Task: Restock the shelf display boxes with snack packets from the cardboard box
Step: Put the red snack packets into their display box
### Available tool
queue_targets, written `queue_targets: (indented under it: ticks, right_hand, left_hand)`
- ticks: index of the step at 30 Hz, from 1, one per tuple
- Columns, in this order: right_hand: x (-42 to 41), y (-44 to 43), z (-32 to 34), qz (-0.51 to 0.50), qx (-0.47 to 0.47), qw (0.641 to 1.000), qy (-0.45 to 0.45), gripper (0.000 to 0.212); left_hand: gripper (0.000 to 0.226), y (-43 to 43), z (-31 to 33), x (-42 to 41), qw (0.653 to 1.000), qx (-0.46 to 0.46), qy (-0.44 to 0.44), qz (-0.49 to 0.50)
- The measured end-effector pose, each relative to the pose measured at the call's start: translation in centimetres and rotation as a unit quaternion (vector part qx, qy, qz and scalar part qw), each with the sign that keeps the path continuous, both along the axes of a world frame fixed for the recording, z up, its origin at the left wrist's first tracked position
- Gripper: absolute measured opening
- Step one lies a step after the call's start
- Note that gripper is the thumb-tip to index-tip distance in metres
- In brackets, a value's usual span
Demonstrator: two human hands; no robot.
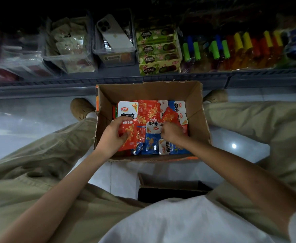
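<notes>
— Closest to us, we're looking past our white shirt (187, 221) and khaki trousers (38, 163), crouching over the cardboard box (149, 90) on the floor.
— Our left hand (113, 135)?
— We're curling its fingers round a red packet (128, 135), gripping it at the box's left side.
— Right hand (171, 132)?
— Fingers are bunching tight, pinching a white-edged packet (153, 129) among the snack packets (150, 146) heaped inside. Beyond, the shelf (108, 79) is carrying green display boxes (158, 50), with a phone (114, 32) lying across a clear bin (115, 57).
</notes>
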State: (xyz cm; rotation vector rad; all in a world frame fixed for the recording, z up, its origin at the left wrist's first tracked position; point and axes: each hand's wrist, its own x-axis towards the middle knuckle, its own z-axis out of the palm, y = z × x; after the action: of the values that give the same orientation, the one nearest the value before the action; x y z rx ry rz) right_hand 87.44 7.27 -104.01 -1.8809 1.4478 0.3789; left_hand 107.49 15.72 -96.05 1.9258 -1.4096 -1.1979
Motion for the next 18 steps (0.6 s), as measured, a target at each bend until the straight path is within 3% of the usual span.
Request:
queue_targets:
  ticks: [3,6,10,13,18]
  right_hand:
    - [1.3,-0.5,3.2,-0.097,0.097,0.976,-0.169,0.02]
    - [2.3,-0.5,7.9,-0.115,0.153,0.944,-0.268,0.026]
    - [2.8,-0.6,12.0,-0.181,0.297,0.835,-0.427,0.032]
    - [3.2,-1.0,13.6,-0.226,0.357,0.751,-0.507,0.034]
    - [3.7,-1.9,17.3,-0.296,0.36,0.644,-0.607,0.039]
  left_hand:
    - [0.055,0.0,0.0,0.1,0.999,-0.029,-0.038,-0.026]
    - [0.081,-0.4,0.1,0.0,0.993,-0.062,-0.074,-0.067]
    - [0.098,-1.2,0.4,-0.1,0.98,-0.144,-0.089,-0.101]
    - [0.083,-2.0,2.1,-0.8,0.986,-0.16,-0.033,-0.035]
    - [0.053,-4.1,5.0,-1.8,0.967,-0.245,0.043,0.062]
